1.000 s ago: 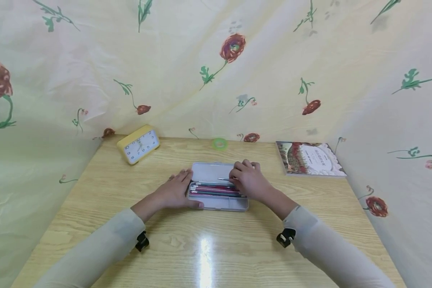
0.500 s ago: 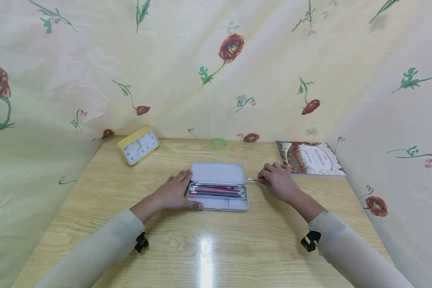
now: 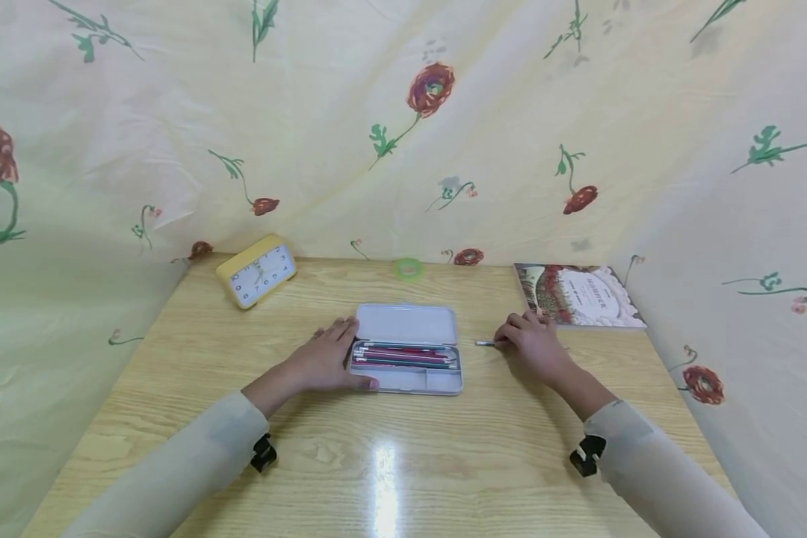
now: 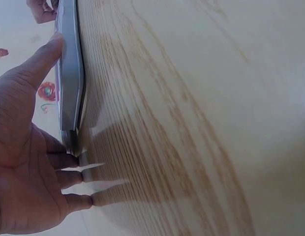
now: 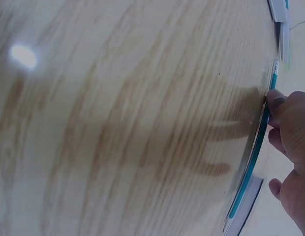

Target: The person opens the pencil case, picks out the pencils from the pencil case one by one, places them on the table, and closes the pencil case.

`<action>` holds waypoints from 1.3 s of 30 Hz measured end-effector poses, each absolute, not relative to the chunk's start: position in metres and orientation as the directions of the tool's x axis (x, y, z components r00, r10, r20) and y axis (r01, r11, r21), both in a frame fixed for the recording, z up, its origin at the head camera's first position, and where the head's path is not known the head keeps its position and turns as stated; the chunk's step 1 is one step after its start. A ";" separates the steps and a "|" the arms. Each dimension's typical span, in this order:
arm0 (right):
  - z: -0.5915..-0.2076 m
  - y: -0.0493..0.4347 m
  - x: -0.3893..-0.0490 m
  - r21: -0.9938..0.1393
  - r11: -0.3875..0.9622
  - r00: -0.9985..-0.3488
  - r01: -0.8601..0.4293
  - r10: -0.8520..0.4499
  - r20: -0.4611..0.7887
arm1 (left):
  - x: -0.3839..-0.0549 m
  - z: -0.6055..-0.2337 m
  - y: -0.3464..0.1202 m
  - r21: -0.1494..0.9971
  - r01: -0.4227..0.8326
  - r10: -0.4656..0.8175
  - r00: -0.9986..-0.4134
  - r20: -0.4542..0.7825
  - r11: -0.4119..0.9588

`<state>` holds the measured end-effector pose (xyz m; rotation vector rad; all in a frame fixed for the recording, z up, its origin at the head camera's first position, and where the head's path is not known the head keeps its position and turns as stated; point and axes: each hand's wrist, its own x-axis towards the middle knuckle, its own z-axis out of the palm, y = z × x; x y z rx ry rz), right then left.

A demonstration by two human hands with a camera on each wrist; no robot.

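Left hand (image 3: 327, 360) spread against case (image 3: 406, 324) | right hand (image 3: 534, 347) pinching pencil (image 5: 258, 140), right of case | best laid flat on counter (image 3: 457, 456), released gently lest it roll

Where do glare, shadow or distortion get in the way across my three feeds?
Head: a bright glare streak on the table, clear of the pencil case. Left wrist: shadows spread from the left hand across the wood grain. Right wrist: glare spot at upper left, shadow beside the right hand; the pencil looks bowed, probably lens distortion.
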<state>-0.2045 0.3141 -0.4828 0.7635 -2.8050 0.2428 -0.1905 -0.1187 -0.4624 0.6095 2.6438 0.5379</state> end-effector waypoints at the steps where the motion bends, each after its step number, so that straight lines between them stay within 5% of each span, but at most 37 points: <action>1: -0.483 0.314 -0.204 -0.105 0.852 -0.842 -0.513 -0.475 0.257 | -0.190 -0.463 -0.119 0.440 0.336 0.478 -0.837 -0.267 0.833; 19: -0.482 0.300 -0.208 -0.127 0.830 -0.821 -0.543 -0.493 0.288 | -0.192 -0.470 -0.120 0.432 0.341 0.479 -0.836 -0.267 0.835; 32: -0.462 0.204 -0.203 -0.226 0.726 -0.760 -0.649 -0.614 0.210 | -0.192 -0.468 -0.120 0.430 0.337 0.474 -0.839 -0.267 0.838; 39: -0.469 0.161 -0.200 -0.154 0.667 -0.685 -0.729 -0.704 0.190 | -0.194 -0.464 -0.119 0.418 0.334 0.469 -0.838 -0.279 0.845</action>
